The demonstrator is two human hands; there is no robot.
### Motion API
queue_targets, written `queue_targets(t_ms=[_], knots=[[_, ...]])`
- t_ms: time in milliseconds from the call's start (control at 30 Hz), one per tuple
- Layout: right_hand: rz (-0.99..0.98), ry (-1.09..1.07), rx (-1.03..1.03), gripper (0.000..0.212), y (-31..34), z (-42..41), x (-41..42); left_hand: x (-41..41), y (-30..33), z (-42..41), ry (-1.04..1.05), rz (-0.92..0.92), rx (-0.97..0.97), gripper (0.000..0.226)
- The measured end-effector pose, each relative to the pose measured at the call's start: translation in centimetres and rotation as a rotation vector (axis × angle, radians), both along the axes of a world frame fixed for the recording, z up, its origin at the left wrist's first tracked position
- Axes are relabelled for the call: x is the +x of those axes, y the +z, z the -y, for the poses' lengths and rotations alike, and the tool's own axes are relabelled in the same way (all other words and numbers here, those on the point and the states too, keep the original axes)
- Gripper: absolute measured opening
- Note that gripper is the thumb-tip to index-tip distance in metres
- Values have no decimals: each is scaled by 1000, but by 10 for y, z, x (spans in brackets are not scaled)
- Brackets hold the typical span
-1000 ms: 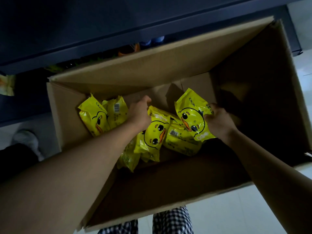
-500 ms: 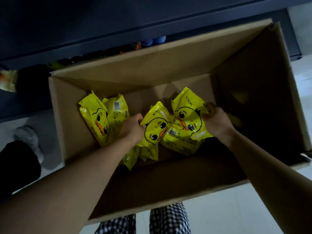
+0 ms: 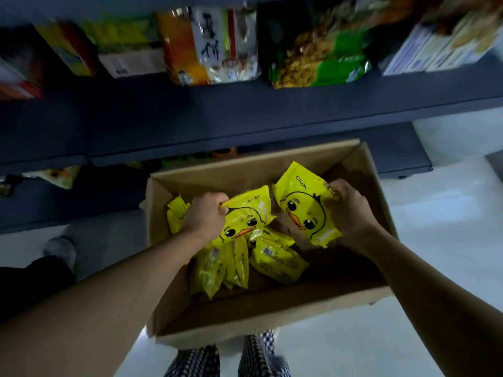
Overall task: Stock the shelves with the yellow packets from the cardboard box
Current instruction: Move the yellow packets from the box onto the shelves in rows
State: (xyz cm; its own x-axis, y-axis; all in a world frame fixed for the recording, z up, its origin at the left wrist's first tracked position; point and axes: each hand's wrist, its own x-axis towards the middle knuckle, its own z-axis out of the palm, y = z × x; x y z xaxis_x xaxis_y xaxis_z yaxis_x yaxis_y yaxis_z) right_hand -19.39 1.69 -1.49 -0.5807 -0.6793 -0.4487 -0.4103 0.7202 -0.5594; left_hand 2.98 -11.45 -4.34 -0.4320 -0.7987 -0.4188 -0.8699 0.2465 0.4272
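**Two packets in hand above the box; shelving not yet begun**

The left hand [image 3: 204, 216] has its fingers curled tight, pinching the top corner of one yellow packet [image 3: 242, 219]. The right hand [image 3: 349, 210] has its fingers curled round the upper right edge of a second yellow packet [image 3: 302, 205]. Both packets hang face-up over the open cardboard box [image 3: 272, 317], which sits on the pale floor [image 3: 449, 240] in front of the dark shelf [image 3: 245, 112].

Progress, as judged: early in this cycle. The two held packets are clear of the pile but neither is on a shelf. Several loose packets [image 3: 275, 261] remain on the box bottom, and another [image 3: 177, 216] stands against the left wall beyond the left hand. No yellow duck packets are visible on the shelf; it carries other snack bags [image 3: 212, 47] and boxes.

Markings: each held packet shows a cartoon duck face. The right-hand one reads "Ckok" or similar near its top; the Chinese text is too small to read. A barcode label shows on one packet in the box. Shelf goods are blurred
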Motion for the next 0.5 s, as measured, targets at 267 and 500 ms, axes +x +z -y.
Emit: queue_targets(t_ms=[267,500], knots=[[-105,126,-179,20,152,16,-9,-5,154,16,-40,-70,-179,16],[-195,210,-361,22,286,27,-15,3,295,28,-70,-166,-382,22]])
